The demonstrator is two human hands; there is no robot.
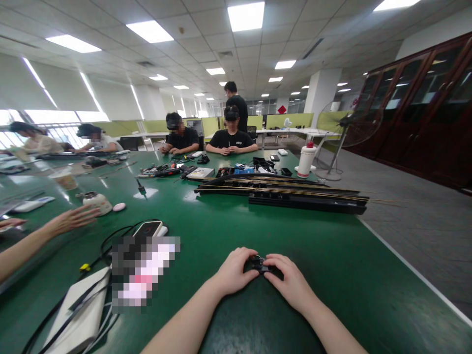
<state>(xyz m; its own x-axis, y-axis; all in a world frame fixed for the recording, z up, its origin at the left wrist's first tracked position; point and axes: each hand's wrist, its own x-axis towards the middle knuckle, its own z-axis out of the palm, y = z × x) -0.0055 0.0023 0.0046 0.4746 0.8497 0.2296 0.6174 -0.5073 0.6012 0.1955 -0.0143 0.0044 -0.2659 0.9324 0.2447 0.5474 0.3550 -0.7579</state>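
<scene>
My left hand (pixel 234 270) and my right hand (pixel 289 280) rest side by side on the green table (pixel 332 255), near its front edge. Both have curled fingers closed on one small black object (pixel 259 264) held between them. Only a little of that object shows between the fingertips; it looks like a small black clip or part. My forearms come up from the bottom of the view.
A phone (pixel 148 229), black cables and a white flat device (pixel 79 314) lie at my left. Another person's hand (pixel 70 220) reaches in from the left. Long black rails (pixel 295 194) cross the table's middle. A white bottle (pixel 306 160) and seated people sit beyond.
</scene>
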